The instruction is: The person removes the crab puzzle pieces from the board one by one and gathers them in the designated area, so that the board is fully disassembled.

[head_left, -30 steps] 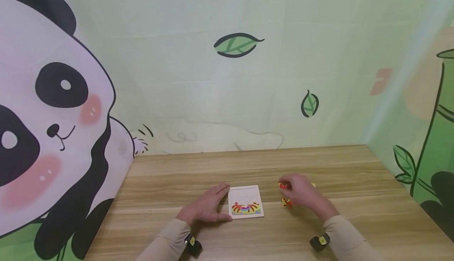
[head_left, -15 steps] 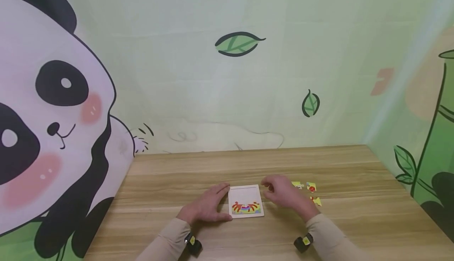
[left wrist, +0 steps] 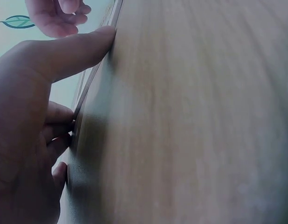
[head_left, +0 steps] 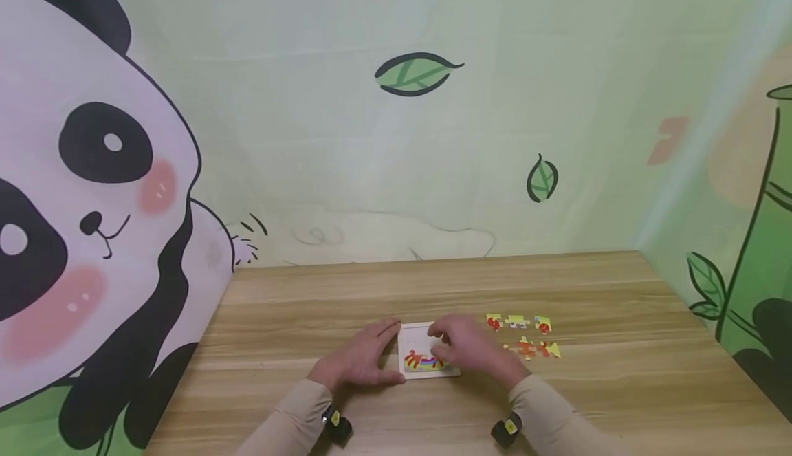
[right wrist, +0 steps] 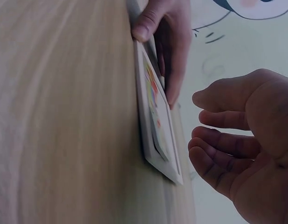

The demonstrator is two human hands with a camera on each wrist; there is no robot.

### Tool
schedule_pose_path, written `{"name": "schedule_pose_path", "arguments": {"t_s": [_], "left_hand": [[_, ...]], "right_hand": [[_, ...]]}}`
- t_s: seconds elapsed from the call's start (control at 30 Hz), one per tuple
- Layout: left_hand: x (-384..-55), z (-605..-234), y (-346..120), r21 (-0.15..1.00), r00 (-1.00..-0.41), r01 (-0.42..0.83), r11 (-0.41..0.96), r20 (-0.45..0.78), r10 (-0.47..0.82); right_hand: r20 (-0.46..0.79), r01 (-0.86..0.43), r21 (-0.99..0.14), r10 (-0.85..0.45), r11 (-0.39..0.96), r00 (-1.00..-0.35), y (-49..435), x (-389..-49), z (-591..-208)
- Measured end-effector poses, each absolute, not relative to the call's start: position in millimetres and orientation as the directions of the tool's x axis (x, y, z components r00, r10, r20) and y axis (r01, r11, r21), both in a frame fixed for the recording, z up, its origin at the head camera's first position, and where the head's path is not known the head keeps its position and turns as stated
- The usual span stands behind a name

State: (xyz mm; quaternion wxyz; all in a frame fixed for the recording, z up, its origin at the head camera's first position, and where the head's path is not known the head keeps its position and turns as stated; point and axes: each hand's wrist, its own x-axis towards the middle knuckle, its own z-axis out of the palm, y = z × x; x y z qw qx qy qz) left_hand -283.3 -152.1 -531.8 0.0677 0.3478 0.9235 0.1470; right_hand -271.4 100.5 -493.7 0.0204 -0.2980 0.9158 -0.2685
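Left hand (head_left: pixel 359 360), thumb and fingers spread wide, touches the left edge of a white tray (head_left: pixel 416 337) on the surface (head_left: pixel 278 325). Joined pieces (head_left: pixel 419 362) line its near side. Right hand (head_left: pixel 468 344), fingers loosely bent, hovers above. Loose puzzle pieces (head_left: pixel 526 349) lie farther right.

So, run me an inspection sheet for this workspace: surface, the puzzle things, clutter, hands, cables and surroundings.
Surface: wood-grain tabletop, flat.
Puzzle tray: white, lying on the tabletop; fitted pieces along its near side, the far part bare where visible.
Loose pieces: two rows right of the tray, the nearer row partly hidden by the right hand or arm.
Clutter: nothing seen.
Left hand: touches the tray's left edge, thumb at the near corner.
Right hand: above the tray's right part, fingers loosely bent, no piece seen in it.
Cables: nothing seen.
Surroundings: pale green backdrop with a panda and leaves.
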Motion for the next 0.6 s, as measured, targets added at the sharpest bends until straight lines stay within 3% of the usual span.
{"name": "schedule_pose_path", "arguments": {"t_s": [0.6], "left_hand": [[-283.0,-530.2,-152.3,0.305,-0.744,0.631,0.714,-0.023,0.667]], "right_hand": [[0.151,-0.665,-0.422,-0.675,0.617,-0.722,73.1,-266.6,-507.2]]}}
